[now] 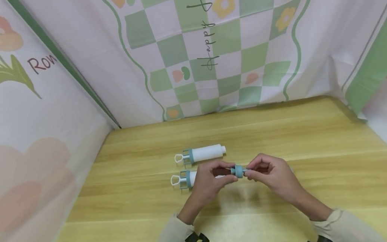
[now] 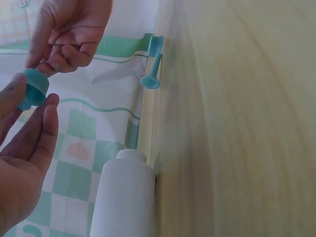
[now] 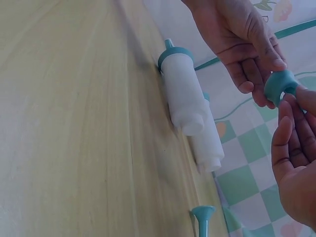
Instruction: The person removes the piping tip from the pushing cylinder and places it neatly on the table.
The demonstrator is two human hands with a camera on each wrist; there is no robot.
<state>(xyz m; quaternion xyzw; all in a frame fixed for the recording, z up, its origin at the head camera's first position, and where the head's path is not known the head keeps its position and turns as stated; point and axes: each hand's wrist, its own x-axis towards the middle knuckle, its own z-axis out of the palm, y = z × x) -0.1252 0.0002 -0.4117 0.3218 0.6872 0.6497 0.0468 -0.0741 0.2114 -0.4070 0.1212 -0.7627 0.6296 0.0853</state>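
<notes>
Over the table, a teal screw cap (image 1: pixel 239 171) with a wide rim and a narrow stem is held between both hands. My left hand (image 1: pixel 207 180) pinches the cap from the left with thumb and fingers. From the other side my right hand (image 1: pixel 278 175) pinches the narrow stem at its fingertips. In the left wrist view the cap (image 2: pixel 37 84) shows its hollow side. Two white syringe-like tubes with teal collars and white pull rings lie left of the hands: a rear tube (image 1: pixel 207 153) and a front tube (image 1: pixel 185 179), partly covered by the left hand.
A teal funnel-shaped nozzle (image 2: pixel 150 81) lies on the wooden table (image 1: pixel 125 208), with another teal piece (image 2: pixel 155 47) beyond it. Patterned cloth (image 1: pixel 205 52) hangs along the table's back edge, and more cloth (image 1: pixel 47 146) walls the left side.
</notes>
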